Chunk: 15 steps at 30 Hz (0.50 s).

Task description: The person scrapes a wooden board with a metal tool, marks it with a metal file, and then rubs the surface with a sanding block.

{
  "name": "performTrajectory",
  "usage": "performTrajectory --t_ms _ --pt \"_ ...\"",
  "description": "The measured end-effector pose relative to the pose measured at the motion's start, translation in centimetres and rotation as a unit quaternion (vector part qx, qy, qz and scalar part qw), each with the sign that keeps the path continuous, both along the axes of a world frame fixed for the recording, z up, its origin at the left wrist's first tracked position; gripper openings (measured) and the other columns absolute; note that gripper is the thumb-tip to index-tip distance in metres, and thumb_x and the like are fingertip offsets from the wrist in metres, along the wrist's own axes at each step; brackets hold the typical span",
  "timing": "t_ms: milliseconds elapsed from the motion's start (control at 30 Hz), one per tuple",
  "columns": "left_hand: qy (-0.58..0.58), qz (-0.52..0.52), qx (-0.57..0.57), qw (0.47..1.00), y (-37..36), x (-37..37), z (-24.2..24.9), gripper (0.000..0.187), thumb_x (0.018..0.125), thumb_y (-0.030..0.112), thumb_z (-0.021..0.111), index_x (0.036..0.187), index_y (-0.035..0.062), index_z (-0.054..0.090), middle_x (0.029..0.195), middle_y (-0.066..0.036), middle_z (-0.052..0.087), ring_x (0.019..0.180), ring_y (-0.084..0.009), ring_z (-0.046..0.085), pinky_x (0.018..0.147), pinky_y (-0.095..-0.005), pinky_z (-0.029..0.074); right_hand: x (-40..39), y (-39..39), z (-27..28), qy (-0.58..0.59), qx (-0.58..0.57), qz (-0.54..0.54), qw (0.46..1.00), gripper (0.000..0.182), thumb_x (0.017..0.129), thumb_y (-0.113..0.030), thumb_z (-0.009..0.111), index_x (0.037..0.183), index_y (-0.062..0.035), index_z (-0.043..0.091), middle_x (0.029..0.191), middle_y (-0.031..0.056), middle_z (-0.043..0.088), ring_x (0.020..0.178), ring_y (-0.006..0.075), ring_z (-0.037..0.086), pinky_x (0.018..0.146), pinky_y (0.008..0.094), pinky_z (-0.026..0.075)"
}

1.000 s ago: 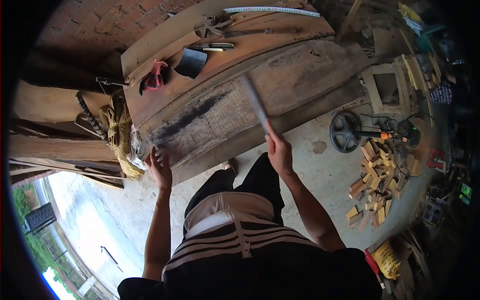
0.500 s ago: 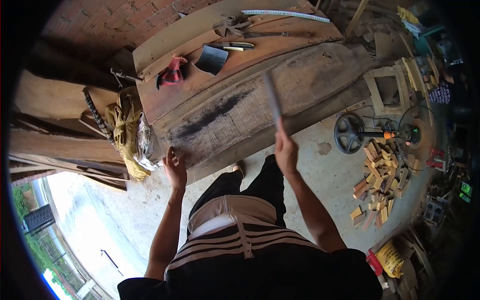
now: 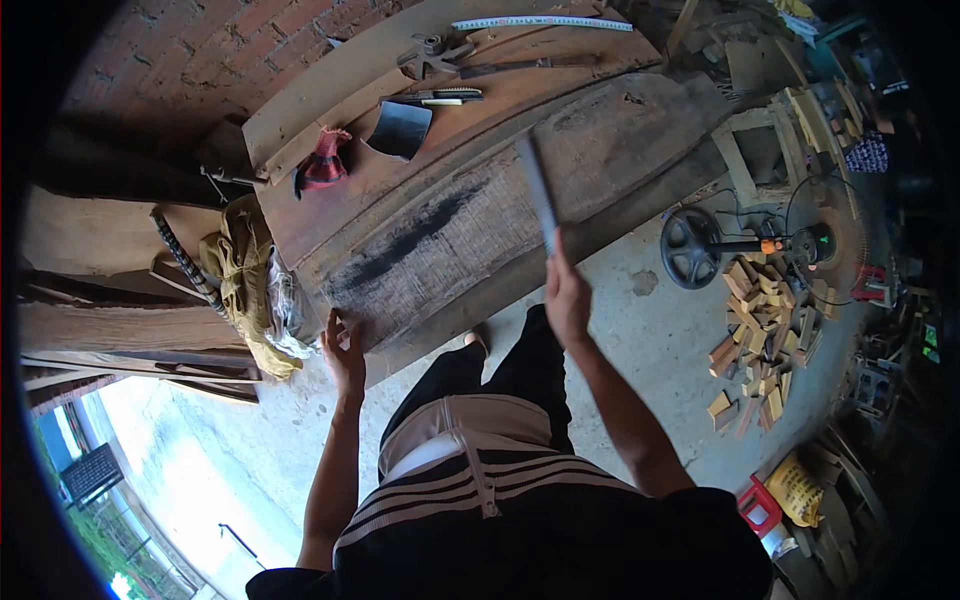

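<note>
A long, flat grey metal blade [image 3: 537, 190] is held in my right hand [image 3: 568, 300], fingers wrapped round its near end. It points away from me, over the middle of a rough, weathered wooden slab [image 3: 600, 150] with a blackened streak on its left half. My left hand [image 3: 343, 355] is at the slab's near left corner, fingers bent but apart, fingertips right at the edge. Behind the slab, a reddish board [image 3: 290, 220] carries a red-and-black cloth [image 3: 323, 165], a dark curved sheet [image 3: 400, 130] and a black-and-cream handled tool [image 3: 445, 97].
A metal clamp-like tool [image 3: 432, 57] and a measuring tape [image 3: 540, 21] lie at the back. Yellowish sacking [image 3: 240, 250] hangs at the left. On the floor at right are a pile of wood offcuts [image 3: 755, 320] and a standing fan [image 3: 825, 245] with a round black base.
The view has shifted a little, moving the bench leftward in the picture. The blade, blurred before, now looks sharper and sits slightly further right over the slab. My left hand stays at the corner.
</note>
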<state>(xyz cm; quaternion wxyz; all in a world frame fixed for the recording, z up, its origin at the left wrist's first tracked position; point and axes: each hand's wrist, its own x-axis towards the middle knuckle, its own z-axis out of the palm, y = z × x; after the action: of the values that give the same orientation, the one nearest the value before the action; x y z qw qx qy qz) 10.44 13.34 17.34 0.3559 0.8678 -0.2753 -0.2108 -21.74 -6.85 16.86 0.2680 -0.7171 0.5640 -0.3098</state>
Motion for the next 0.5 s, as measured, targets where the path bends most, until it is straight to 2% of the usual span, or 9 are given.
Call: performTrajectory --t_ms 67,133,167,200,233,267,333,433,500 --pt "0.013 0.011 0.002 1.0 -0.1 -0.2 0.0 0.059 0.092 0.016 0.072 0.146 0.0104 0.051 0.119 -0.014 0.06 0.101 -0.0248 0.063 0.087 -0.0377 0.053 0.6 1.1 1.3 -0.014 0.009 0.015 1.0 0.057 0.097 -0.005 0.058 0.151 -0.0159 0.046 0.103 0.0231 0.071 0.095 0.0398 0.07 0.075 0.0439 0.056" --pt "0.026 0.016 -0.004 1.0 0.0 0.0 -0.1 0.06 0.092 0.016 0.072 0.148 0.0106 0.05 0.119 -0.015 0.06 0.1 -0.0228 0.063 0.084 -0.0362 0.053 -0.2 1.0 2.0 0.014 0.021 0.144 0.989 0.055 0.096 -0.004 0.059 0.149 -0.0151 0.048 0.098 0.0215 0.071 0.089 0.0398 0.071 0.073 0.0438 0.056" --pt "0.029 0.014 -0.002 0.999 0.0 0.1 -0.2 0.06 0.092 0.016 0.072 0.148 0.0106 0.05 0.119 -0.015 0.06 0.1 -0.0228 0.063 0.084 -0.0362 0.053 -1.4 -0.6 0.3 0.027 -0.008 0.128 0.991 0.057 0.095 -0.008 0.062 0.15 -0.0156 0.047 0.092 0.0217 0.07 0.078 0.0363 0.071 0.067 0.0443 0.054" --pt "0.053 0.022 -0.008 0.998 0.1 0.1 -0.3 0.06 0.093 0.015 0.071 0.148 0.0103 0.049 0.116 -0.013 0.061 0.097 -0.0202 0.063 0.082 -0.0342 0.053 -2.2 -2.9 0.7 -0.017 -0.002 0.078 0.997 0.056 0.097 -0.008 0.06 0.15 -0.0164 0.046 0.093 0.0221 0.07 0.081 0.0346 0.072 0.068 0.0425 0.054" --pt "0.077 0.032 -0.014 0.996 0.2 0.1 -0.2 0.061 0.093 0.015 0.071 0.149 0.01 0.049 0.112 -0.012 0.062 0.094 -0.0175 0.063 0.079 -0.0323 0.052 -2.8 -5.6 1.7 0.009 0.059 -0.016 0.998 0.053 0.1 -0.011 0.057 0.151 -0.0158 0.046 0.096 0.0217 0.071 0.084 0.0354 0.073 0.07 0.0437 0.054" --pt "0.077 0.033 -0.012 0.996 0.3 0.0 0.1 0.061 0.093 0.015 0.071 0.149 0.01 0.049 0.112 -0.012 0.062 0.094 -0.0175 0.063 0.079 -0.0323 0.052 -3.9 -8.7 0.2 -0.024 -0.107 -0.046 0.993 0.049 0.103 -0.015 0.053 0.151 -0.0161 0.045 0.098 0.022 0.072 0.086 0.0401 0.071 0.072 0.0471 0.054" --pt "0.126 0.036 -0.026 0.991 0.0 -0.3 1.0 0.061 0.094 0.016 0.071 0.15 0.009 0.047 0.102 -0.007 0.062 0.084 -0.0117 0.061 0.071 -0.0279 0.049 -6.3 -12.2 0.1 0.132 -0.051 -0.092 0.986 0.048 0.103 -0.016 0.052 0.15 -0.0154 0.046 0.093 0.0253 0.071 0.087 0.0446 0.069 0.072 0.0508 0.053" --pt "0.122 0.034 -0.062 0.99 0.0 -0.4 0.5 0.061 0.094 0.015 0.071 0.15 0.0085 0.047 0.096 -0.002 0.06 0.077 -0.0079 0.058 0.066 -0.0248 0.046 -3.0 -7.7 0.6 0.063 -0.046 -0.074 0.994 0.051 0.1 -0.013 0.056 0.15 -0.0142 0.047 0.088 0.0272 0.069 0.084 0.0444 0.068 0.068 0.0494 0.052" --pt "0.139 0.025 -0.037 0.989 0.2 0.0 0.4 0.061 0.094 0.015 0.071 0.15 0.0096 0.047 0.096 -0.003 0.06 0.075 -0.0082 0.058 0.064 -0.0242 0.046 0.2 -1.7 0.9 0.064 -0.014 0.023 0.998 0.055 0.097 -0.009 0.059 0.15 -0.0139 0.047 0.086 0.0283 0.067 0.082 0.0433 0.069 0.066 0.0484 0.052"
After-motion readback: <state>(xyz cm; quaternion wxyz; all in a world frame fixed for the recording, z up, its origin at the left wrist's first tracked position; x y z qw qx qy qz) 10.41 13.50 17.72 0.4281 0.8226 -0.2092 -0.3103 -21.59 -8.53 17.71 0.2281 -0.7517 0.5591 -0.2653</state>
